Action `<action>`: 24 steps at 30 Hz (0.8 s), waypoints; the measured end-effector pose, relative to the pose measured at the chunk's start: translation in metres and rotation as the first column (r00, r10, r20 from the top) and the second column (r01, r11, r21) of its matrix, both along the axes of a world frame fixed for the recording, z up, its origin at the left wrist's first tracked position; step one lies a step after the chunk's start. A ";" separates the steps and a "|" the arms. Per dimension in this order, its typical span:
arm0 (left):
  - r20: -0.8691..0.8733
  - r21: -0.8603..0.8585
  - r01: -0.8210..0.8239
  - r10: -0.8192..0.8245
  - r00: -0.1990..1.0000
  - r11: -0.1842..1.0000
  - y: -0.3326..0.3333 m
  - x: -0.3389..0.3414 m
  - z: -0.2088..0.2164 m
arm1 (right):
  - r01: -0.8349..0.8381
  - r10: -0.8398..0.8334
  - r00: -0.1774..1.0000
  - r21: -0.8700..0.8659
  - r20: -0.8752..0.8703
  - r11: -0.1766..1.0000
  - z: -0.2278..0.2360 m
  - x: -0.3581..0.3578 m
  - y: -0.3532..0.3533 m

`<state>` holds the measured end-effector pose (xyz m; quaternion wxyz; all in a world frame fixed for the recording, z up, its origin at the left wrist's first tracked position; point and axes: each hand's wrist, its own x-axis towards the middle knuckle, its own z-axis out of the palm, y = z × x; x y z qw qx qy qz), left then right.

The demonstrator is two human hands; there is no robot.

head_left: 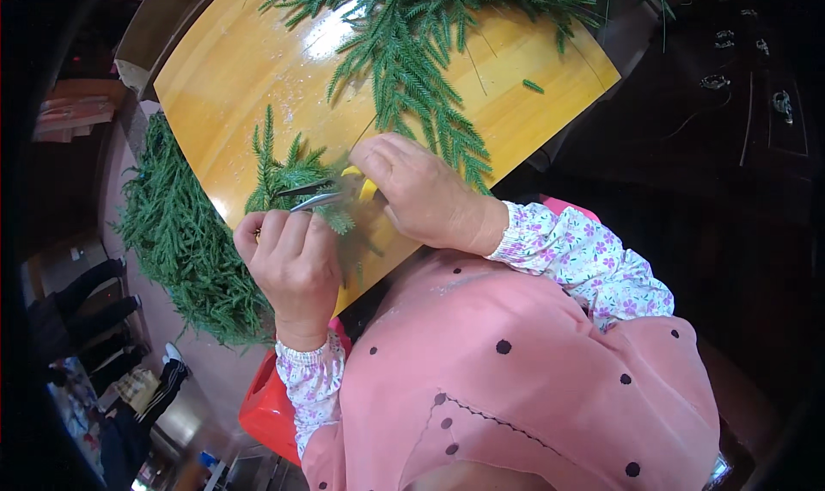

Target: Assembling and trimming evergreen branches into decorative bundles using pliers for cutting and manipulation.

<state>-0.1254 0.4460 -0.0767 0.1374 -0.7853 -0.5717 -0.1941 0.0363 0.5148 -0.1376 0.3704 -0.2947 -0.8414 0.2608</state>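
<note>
My right hand (430, 190) is closed around the yellow handles of a pair of scissors (314, 200). The two metal blades point left and stand apart, with green needles beside them. My left hand (296, 259), fingers curled in, grips an artificial pine sprig (273, 173) just below the blade tips. The sprig's fronds spread upward over the table, and part of it is hidden by my hand and the scissors. Some of the greenery between my hands is blurred.
The yellow wooden table (232, 95) holds a large heap of artificial pine branches (404, 52) at its far side, and a small loose green piece (533, 86). Another big pile of branches (185, 242) lies on the left, below the table edge. A red plastic stool (271, 409) stands near my left forearm.
</note>
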 end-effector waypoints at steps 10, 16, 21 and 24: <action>-0.058 0.009 0.015 -0.014 0.998 1.000 0.002 -0.003 0.003 | -0.023 0.022 0.995 0.017 0.095 1.000 -0.004 0.001 0.005; -0.045 0.058 0.028 -0.026 0.999 0.998 0.007 -0.003 0.006 | -0.034 0.031 0.999 -0.123 -0.024 0.992 0.002 0.001 0.008; 0.022 0.082 -0.003 0.001 1.000 0.997 0.010 -0.011 0.005 | -0.043 0.027 0.998 -0.259 -0.064 0.965 0.016 -0.001 0.007; 0.175 0.061 -0.038 0.027 0.984 0.997 0.008 -0.014 0.006 | -0.125 -0.014 0.980 -0.676 -0.196 0.726 0.027 0.006 0.010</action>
